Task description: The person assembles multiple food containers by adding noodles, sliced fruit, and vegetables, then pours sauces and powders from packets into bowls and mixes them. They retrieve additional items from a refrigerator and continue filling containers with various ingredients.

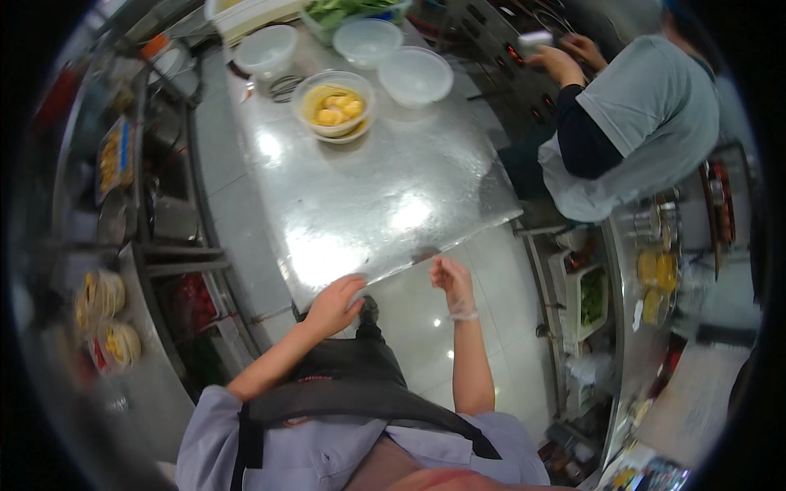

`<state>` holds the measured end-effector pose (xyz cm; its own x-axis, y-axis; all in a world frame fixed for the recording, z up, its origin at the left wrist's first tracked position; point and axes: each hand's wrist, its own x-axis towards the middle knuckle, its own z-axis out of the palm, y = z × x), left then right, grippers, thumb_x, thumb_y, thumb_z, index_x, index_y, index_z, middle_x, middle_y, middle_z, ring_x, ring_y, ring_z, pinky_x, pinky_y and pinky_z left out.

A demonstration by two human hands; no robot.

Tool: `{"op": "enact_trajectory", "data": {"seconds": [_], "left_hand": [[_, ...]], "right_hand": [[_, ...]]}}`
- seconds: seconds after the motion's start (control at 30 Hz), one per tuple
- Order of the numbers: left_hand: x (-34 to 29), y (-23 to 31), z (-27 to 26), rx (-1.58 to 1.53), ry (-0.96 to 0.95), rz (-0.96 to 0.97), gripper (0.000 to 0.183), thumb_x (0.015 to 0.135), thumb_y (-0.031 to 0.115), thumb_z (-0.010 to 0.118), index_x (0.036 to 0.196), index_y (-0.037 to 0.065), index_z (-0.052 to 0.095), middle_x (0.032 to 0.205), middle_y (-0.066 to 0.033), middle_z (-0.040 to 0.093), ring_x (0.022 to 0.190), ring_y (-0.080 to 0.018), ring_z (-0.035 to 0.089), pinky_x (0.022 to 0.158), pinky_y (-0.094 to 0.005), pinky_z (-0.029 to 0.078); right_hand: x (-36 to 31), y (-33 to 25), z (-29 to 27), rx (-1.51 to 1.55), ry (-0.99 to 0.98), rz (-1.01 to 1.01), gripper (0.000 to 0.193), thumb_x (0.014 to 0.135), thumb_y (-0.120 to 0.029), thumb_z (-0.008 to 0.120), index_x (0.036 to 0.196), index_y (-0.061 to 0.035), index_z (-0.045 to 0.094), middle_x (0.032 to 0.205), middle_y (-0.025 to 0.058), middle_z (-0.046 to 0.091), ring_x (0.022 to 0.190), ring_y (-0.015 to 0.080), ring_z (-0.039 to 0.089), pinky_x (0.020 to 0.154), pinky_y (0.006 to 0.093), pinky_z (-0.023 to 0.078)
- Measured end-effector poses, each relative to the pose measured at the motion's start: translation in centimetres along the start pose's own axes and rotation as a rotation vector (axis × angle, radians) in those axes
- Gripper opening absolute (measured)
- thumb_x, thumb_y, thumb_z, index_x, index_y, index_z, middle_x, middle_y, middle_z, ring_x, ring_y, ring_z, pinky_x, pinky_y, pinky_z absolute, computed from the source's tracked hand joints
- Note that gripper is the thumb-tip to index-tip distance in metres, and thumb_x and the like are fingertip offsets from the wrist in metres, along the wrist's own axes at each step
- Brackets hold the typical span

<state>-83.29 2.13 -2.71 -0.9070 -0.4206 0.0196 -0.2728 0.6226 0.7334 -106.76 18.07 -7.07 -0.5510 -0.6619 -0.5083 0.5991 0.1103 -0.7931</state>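
My left hand (334, 304) rests bare on the near edge of a shiny steel worktable (368, 204), fingers curled over the rim, holding nothing. My right hand (453, 285), in a thin clear glove, hovers just off the same edge with fingers loosely bent and empty. On the far half of the table stands a clear bowl of yellow food pieces (334, 105). Around it sit three empty translucent bowls (415, 75), (368, 41), (266, 51).
A co-worker in a grey shirt and apron (639, 123) stands at the right by a cooker with red lights (516, 57). A tub of green leaves (348, 12) sits at the table's far end. Shelves with food containers (106, 319) line the left; a counter (647, 278) runs along the right.
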Motion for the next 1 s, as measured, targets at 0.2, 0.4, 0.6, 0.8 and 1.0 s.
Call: {"op": "enact_trajectory", "data": {"seconds": [0.2,0.4,0.6,0.8,1.0], "left_hand": [[-7.7,-1.1,-4.2,-0.034,-0.253,-0.148,0.022,0.084,0.018,0.057,0.104,0.008,0.061,0.095,-0.0123,0.064,0.088,-0.0326,0.061,0.075,-0.0412,0.049],[-21.6,-9.6,-10.1,0.001,0.282,-0.622,0.02,0.086,0.019,0.056,0.096,0.004,0.064,0.086,-0.0154,0.064,0.082,-0.0364,0.061,0.069,-0.0408,0.049],[-33.2,-16.2,-16.1,0.164,0.072,-0.871,0.014,0.08,0.016,0.06,0.09,0.008,0.066,0.079,-0.016,0.064,0.075,-0.0358,0.062,0.066,-0.0434,0.049],[-32.6,-23.7,-24.1,0.23,0.106,-0.943,0.013,0.08,0.014,0.059,0.089,0.006,0.066,0.083,-0.0158,0.065,0.078,-0.035,0.062,0.069,-0.0426,0.049],[-25.3,-27.5,-29.2,0.19,0.137,-0.925,0.014,0.082,0.013,0.058,0.091,0.005,0.066,0.086,-0.017,0.065,0.08,-0.0365,0.061,0.07,-0.0429,0.049]], "right_hand": [[-0.7,4.4,7.5,-0.256,-0.216,0.086,0.024,0.089,-0.026,0.057,0.097,-0.0048,0.066,0.075,0.0029,0.065,0.061,0.0098,0.058,0.056,0.0224,0.047],[19.2,-9.3,15.2,-0.176,0.357,-0.189,0.059,0.087,-0.055,0.053,0.098,0.0025,0.058,0.079,0.0119,0.063,0.065,0.0203,0.061,0.047,0.0304,0.046],[34.3,-15.6,15.1,-0.079,0.842,-0.266,0.03,0.083,-0.017,0.053,0.099,0.0087,0.056,0.086,0.0214,0.061,0.056,0.0289,0.06,0.044,0.0305,0.048],[39.1,-22.2,19.5,-0.166,0.597,-0.715,0.018,0.079,-0.004,0.048,0.08,0.0079,0.061,0.075,0.0175,0.064,0.057,0.0245,0.063,0.045,0.033,0.048],[51.2,-20.2,21.4,-0.79,0.626,-0.662,0.026,0.077,-0.009,0.057,0.098,0.0059,0.06,0.086,0.0199,0.064,0.061,0.0284,0.064,0.048,0.036,0.05]]}}
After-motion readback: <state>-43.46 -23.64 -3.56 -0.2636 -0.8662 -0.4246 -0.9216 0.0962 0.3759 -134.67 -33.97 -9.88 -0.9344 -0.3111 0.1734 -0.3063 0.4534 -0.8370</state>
